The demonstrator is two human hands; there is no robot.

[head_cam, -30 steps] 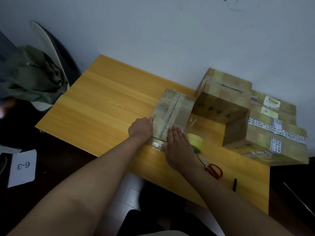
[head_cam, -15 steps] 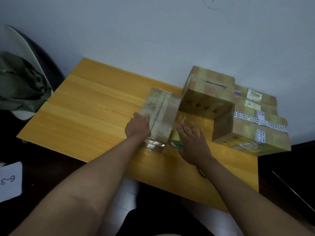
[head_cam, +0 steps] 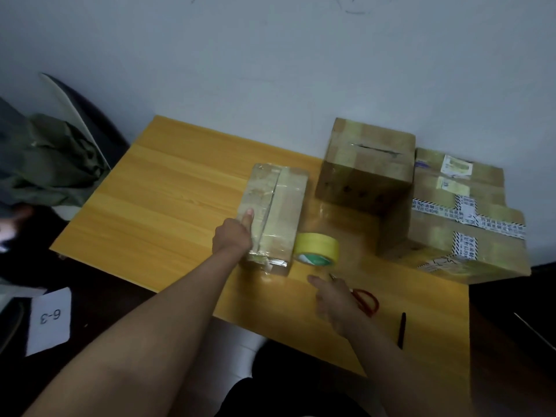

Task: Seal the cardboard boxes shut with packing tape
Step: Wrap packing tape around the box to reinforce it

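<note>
Box place: The small box [head_cam: 275, 218] sits near the middle of the yellow table [head_cam: 168, 206], just left of the tape roll [head_cam: 316, 249].
Box direction: Its long side runs from you toward the wall, tipped a little to the right. The seam on top runs the same way, with shiny tape over it.
Left hand: Your left hand [head_cam: 233, 237] grips the box's near left edge, thumb lying flat on top. I think you hold it so the box stays put.
Right hand: Your right hand [head_cam: 334, 296] is down low by the scissors [head_cam: 365, 299], one finger stuck out. I cannot tell if it holds them; the hand covers part of them.
Why the scissors: They lie close by you, so cutting the tape should be easy.
Tape roll: It lies flat, just beside the box's right side, ready to grab.
Other boxes: The slot box [head_cam: 365, 167] and the big flat box [head_cam: 463, 218] wait by the wall, out of the way.
Pen: The pen [head_cam: 401, 330] lies near the table's front edge.
</note>
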